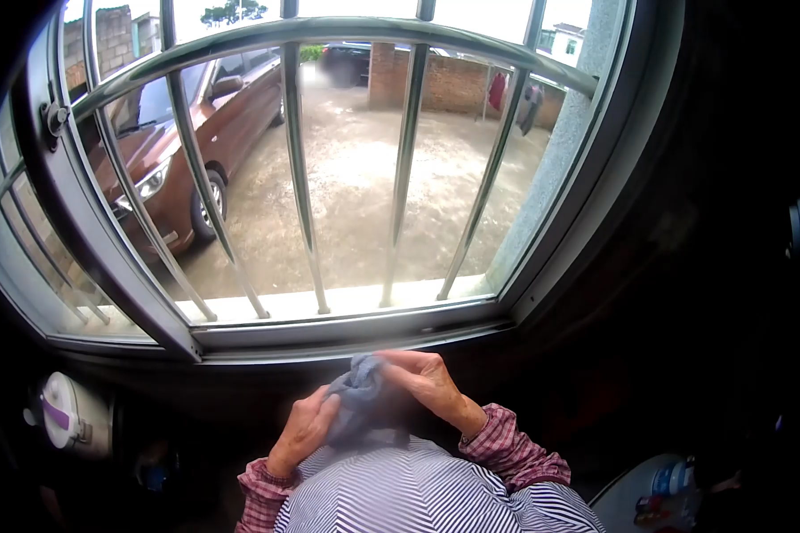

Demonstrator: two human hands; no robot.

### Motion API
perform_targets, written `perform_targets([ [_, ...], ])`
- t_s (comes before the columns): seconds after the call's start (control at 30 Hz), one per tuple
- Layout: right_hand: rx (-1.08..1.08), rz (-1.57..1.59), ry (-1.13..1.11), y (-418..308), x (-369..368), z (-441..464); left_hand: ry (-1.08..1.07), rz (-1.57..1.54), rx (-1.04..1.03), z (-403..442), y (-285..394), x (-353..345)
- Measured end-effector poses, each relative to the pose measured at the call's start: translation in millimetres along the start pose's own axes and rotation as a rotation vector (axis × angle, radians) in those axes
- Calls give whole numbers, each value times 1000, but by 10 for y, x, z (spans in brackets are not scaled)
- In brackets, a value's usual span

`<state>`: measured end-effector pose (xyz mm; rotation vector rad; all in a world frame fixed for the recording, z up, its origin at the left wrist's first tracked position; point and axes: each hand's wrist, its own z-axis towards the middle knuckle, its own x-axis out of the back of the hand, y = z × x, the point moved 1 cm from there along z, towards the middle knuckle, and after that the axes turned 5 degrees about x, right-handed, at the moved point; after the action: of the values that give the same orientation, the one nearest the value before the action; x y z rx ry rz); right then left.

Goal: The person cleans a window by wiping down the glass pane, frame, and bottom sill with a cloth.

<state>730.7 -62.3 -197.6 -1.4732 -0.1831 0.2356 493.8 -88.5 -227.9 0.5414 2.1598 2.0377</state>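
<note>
A bunched grey-blue cloth point(357, 391) is held up between my two hands, just below the window sill point(356, 342). On its left side my left hand point(305, 428) pinches the lower part of the cloth. My right hand point(428, 384) grips the upper right end with its fingers pressed together. Checked sleeves cover both wrists, and a striped garment point(400, 489) lies right below the cloth. The underside of the cloth is blurred and partly dark.
Metal bars point(298, 178) cross the window ahead. Outside are a brown car point(231, 124) and a brick wall point(453, 84). A pot with a white lid point(60, 410) stands at the lower left. A round table point(627, 489) with a bottle point(671, 480) is at the lower right.
</note>
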Motion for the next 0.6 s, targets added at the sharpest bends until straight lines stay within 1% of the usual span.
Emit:
perform_targets([
  [0.07,-46,45,82,-96,52,-108,57,29,-49,41,93,-23],
  [0.1,-57,14,89,-125,85,-154,82,11,-7,52,140,-34],
  [0.2,-71,-68,118,-170,152,-279,200,293,-327,177,145,-56],
  [0.23,-59,-89,132,-179,165,-314,250,267,-386,202,211,-102],
  [0.33,8,-173,188,-237,225,-377,173,76,-214,223,207,-122],
  [0.37,22,-183,201,-272,252,-389,105,-71,-47,211,148,-124],
  [0.47,72,-196,232,-323,332,-396,72,-255,33,206,66,-261],
  [0.57,80,-157,264,-435,376,-381,99,-297,96,173,22,-412],
  [0.6,76,-135,277,-465,379,-376,75,-286,114,155,8,-451],
])
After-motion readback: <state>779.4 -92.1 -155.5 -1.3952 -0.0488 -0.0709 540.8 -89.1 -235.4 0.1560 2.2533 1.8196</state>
